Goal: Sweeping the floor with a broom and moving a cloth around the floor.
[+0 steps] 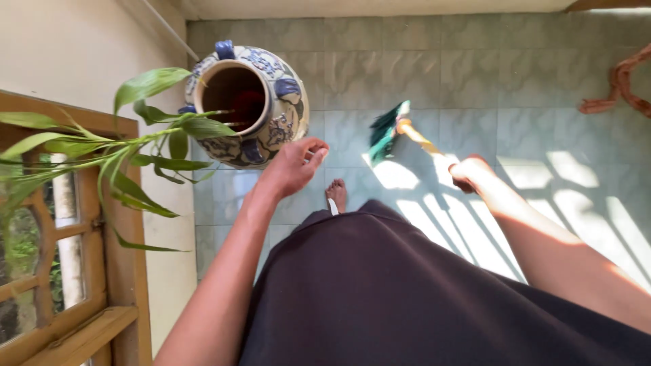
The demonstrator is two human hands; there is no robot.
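Note:
My right hand (469,173) grips the orange handle of a green-bristled broom (388,130), whose head rests on the pale tiled floor ahead of me. My left hand (295,165) hangs with loose fingers just beside a large blue-and-white ceramic vase (271,129), close to its side but holding nothing. The vase stands upright against the left wall, its dark mouth facing up. My bare foot (336,194) shows below the hand, above my dark skirt (407,291).
A leafy green plant (146,146) reaches over from the left, in front of a wooden window frame (108,285). A reddish cloth or rope (620,85) lies at the far right. Sunlight stripes the grey-green floor tiles (475,81).

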